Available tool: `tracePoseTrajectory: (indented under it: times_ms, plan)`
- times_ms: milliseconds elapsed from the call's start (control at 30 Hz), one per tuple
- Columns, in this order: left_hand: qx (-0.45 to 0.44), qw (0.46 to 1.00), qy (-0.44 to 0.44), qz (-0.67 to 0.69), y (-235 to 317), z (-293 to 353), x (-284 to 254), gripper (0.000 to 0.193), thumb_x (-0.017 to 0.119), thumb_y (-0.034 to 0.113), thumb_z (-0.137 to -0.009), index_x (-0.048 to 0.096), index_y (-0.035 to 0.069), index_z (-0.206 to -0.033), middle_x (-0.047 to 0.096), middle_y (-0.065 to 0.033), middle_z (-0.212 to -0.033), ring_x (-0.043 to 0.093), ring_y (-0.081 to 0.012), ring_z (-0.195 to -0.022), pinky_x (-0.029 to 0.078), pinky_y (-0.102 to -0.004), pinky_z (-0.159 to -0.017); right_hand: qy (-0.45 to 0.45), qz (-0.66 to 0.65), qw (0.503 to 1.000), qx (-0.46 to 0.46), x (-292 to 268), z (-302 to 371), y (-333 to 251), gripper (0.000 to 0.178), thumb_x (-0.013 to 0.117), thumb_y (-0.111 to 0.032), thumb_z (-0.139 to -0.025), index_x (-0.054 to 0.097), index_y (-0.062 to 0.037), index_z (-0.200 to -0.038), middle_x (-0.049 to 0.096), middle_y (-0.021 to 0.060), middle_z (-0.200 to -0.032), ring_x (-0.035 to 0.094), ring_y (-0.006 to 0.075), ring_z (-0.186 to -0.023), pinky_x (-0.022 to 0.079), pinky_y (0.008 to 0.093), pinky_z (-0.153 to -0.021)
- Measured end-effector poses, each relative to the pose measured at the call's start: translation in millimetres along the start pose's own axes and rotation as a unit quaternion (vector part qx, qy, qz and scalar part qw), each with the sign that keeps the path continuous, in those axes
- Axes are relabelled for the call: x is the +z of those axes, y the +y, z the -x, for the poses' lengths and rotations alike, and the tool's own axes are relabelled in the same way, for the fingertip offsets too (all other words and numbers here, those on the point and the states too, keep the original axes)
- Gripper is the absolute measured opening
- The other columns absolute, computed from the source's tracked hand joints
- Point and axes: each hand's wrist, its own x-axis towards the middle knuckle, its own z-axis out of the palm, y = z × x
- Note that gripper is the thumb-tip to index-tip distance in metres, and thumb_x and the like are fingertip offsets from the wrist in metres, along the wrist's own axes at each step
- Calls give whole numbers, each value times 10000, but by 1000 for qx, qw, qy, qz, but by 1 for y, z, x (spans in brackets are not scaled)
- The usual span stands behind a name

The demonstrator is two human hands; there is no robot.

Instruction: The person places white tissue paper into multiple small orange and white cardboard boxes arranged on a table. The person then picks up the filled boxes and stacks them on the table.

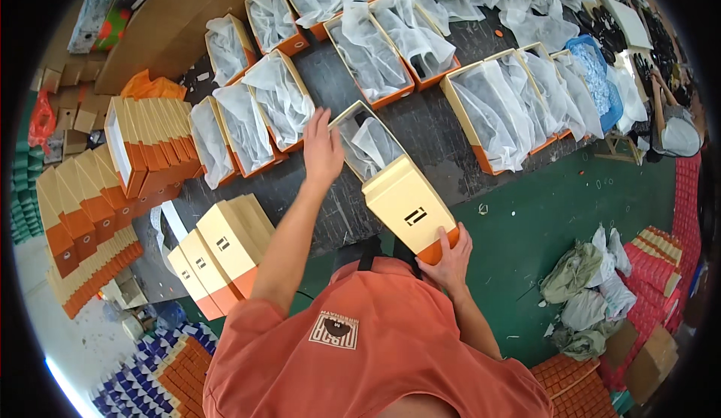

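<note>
My right hand [448, 259] grips the orange end of a cream shoebox lid [398, 193], fingers and thumb on its near edge. The lid slants over the near part of an open shoebox [391, 135] on the dark table. White tissue paper [375, 147] and something dark show inside that box. My left hand [323, 147] is at the box's far left side, fingers stretched out, beside or touching its rim; I cannot tell which. Left of that hand stands another open shoebox [304, 144] filled with crumpled tissue.
Several open, tissue-filled shoeboxes [481, 91] stand along the dark table [334, 204]. Closed boxes [225, 245] are grouped left of my arm, with stacked lids [143, 140] beyond. A blue basket [598, 80] is at the right. Bags [586, 298] lie on the green floor [518, 230]. Another person [676, 129] is far right.
</note>
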Motion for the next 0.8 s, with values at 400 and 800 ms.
tracePoseTrajectory:
  times_ms: [400, 800]
  plan:
    - [-368, 780, -412, 294, -56, 13, 50, 370, 695, 304, -932, 710, 14, -1161, 737, -80, -981, 663, -143, -905, 510, -286, -841, -104, 61, 993, -12, -4, -119, -67, 1059, 859, -432, -588, 383, -216, -1510, 232, 297, -1489, 294, 495, -1303, 275, 601, -1032]
    - [19, 870, -481, -109, 59, -35, 80, 502, 596, 212, -862, 556, 81, -1345, 565, -150, -1325, 477, -310, -1300, 229, -699, -1093, 61, -364, 928, 47, -34, -90, -11, 1233, 882, -325, -622, 139, -5, -1553, 252, 249, -1507, 297, 407, -1401, 288, 463, -1153]
